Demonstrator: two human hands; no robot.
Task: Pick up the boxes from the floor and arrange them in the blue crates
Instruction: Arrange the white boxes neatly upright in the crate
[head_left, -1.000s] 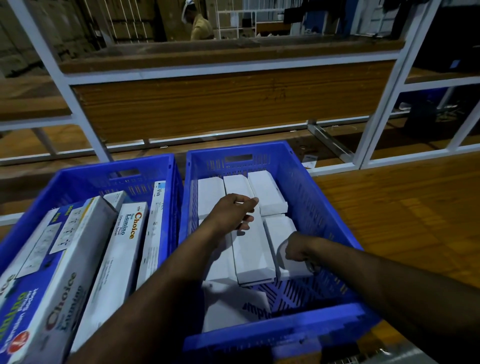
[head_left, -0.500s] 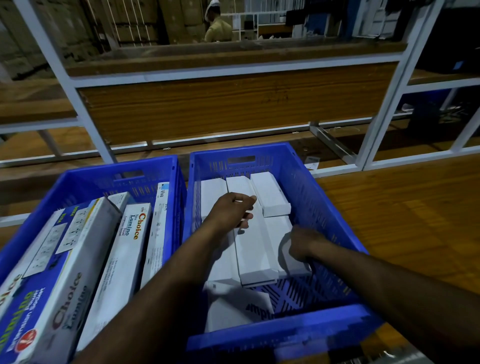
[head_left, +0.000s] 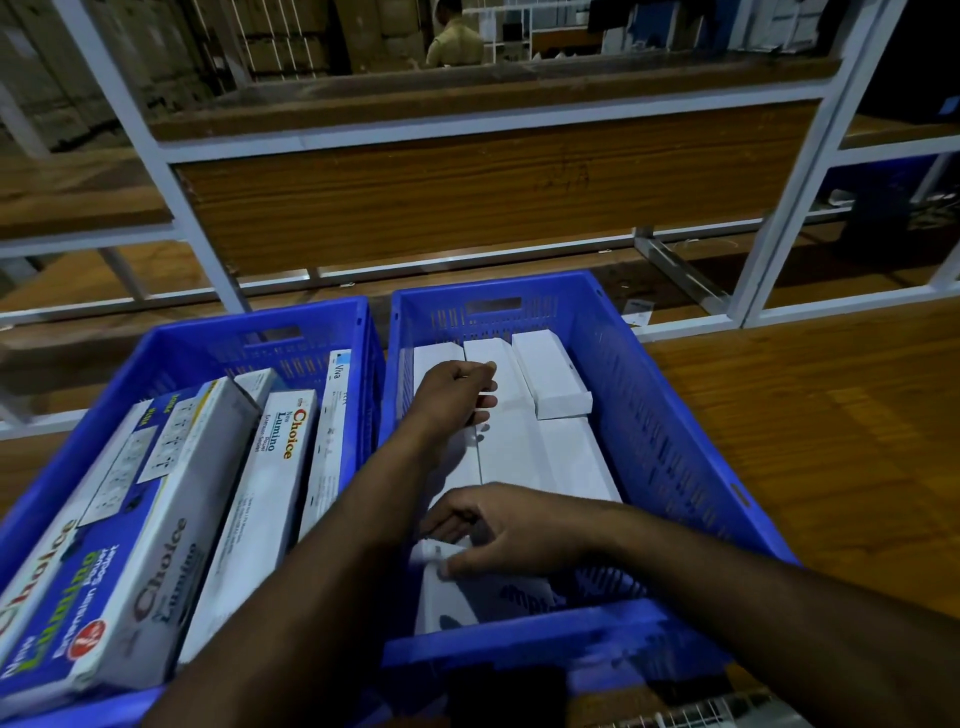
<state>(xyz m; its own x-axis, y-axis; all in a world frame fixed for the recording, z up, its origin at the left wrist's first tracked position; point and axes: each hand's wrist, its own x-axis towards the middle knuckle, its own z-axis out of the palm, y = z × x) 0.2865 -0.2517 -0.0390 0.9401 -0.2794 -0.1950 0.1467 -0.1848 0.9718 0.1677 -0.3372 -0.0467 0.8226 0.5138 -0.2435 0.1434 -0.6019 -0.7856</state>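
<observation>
Our right hand (head_left: 498, 540) pinches the near end of a small white box (head_left: 441, 552) low in the right-hand blue crate (head_left: 670, 431), thumb and fingers curled round it. Half a second ago this hand lay further right, against the white box by the crate's right wall; it has since crossed to the middle of the crate and come nearer to us. Our left hand (head_left: 454, 389) has stayed where it was, resting on the long white boxes (head_left: 511, 447) in the middle of the crate, fingers bent loosely over their tops; we cannot tell whether it grips one.

We count about six plain white boxes in this crate: three side by side at the far end, one (head_left: 551, 375) of them lying tilted on the right, one (head_left: 576, 457) flat below it, and a printed one (head_left: 498, 597) flat on the mesh floor by the near wall, under the pinched box.

There are two blue crates, touching side by side. The left crate (head_left: 218, 343) holds about five long cartons on edge: a blue and white Choice Lumino carton (head_left: 88, 597) nearest us, a white Choice Lumino carton (head_left: 260, 499), a narrow Viva carton (head_left: 330, 441) against the right wall.

Beyond stands a white metal rack (head_left: 202, 244) with wooden shelves, and one person (head_left: 454, 36) far behind it.
</observation>
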